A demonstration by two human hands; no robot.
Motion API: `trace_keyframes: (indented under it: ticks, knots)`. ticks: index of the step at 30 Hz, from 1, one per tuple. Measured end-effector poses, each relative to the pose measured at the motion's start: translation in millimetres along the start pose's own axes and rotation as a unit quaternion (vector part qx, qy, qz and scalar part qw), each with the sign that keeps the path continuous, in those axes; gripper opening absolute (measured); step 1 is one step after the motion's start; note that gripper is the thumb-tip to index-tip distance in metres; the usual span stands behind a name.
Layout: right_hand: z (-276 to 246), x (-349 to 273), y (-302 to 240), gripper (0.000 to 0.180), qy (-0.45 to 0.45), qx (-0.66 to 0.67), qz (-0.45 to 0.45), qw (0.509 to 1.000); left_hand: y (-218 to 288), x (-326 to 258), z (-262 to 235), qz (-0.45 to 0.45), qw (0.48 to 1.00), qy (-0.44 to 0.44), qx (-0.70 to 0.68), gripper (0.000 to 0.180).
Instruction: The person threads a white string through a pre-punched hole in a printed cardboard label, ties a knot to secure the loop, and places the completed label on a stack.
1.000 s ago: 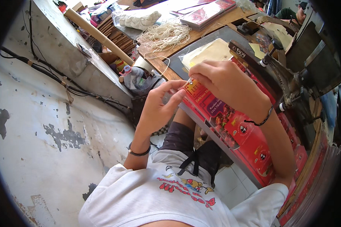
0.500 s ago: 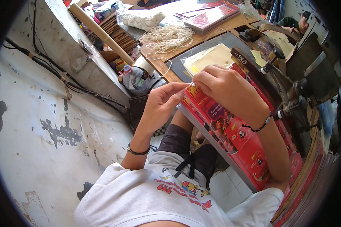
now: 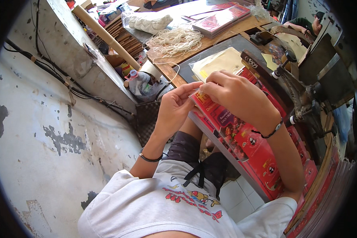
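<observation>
A stack of glossy red printed sheets [image 3: 261,158] lies at a slant along the bench edge in front of me. My left hand [image 3: 173,108] pinches the far left corner of the top sheet between thumb and fingers. Close beside it, my right hand [image 3: 237,97] is closed at the sheet's far edge, its bent fingertips nearly meeting the left ones. What the right fingertips hold is hidden beneath them. My right forearm crosses over the stack. Just beyond the hands are cream paper sheets [image 3: 216,63] on a dark board.
A dark metal machine with levers [image 3: 301,87] stands right of the stack. White string [image 3: 176,41] lies tangled on the wooden table, near more red sheets [image 3: 222,20]. Left are a bottle in a plastic bag [image 3: 141,83], a cardboard tube [image 3: 105,35] and a wall with cables. Another person [image 3: 305,27] is at far right.
My left hand has shifted slightly right, and the sheet's corner has moved a little in its grip. My right fingers have slid slightly left. The other person's arm has moved.
</observation>
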State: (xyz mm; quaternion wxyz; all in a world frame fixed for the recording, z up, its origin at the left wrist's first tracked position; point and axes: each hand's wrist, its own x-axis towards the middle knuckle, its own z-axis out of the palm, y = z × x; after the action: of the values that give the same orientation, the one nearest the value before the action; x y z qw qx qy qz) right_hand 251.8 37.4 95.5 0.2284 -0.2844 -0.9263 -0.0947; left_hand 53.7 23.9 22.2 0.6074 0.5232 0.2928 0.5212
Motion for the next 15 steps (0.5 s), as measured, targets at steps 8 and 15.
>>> trace_keyframes:
  ticks: [8,15]
  knots:
    - [-11.9,0.3,-4.4,0.024,-0.087,0.044,0.048,0.994,1.4,3.2,-5.1,-0.080,0.995,-0.013,-0.061,0.036]
    - [-12.8,0.3,-4.7,0.026,-0.087,0.030,0.042,0.995,-1.3,5.4,-7.4,-0.070,0.997,-0.019,-0.008,0.030]
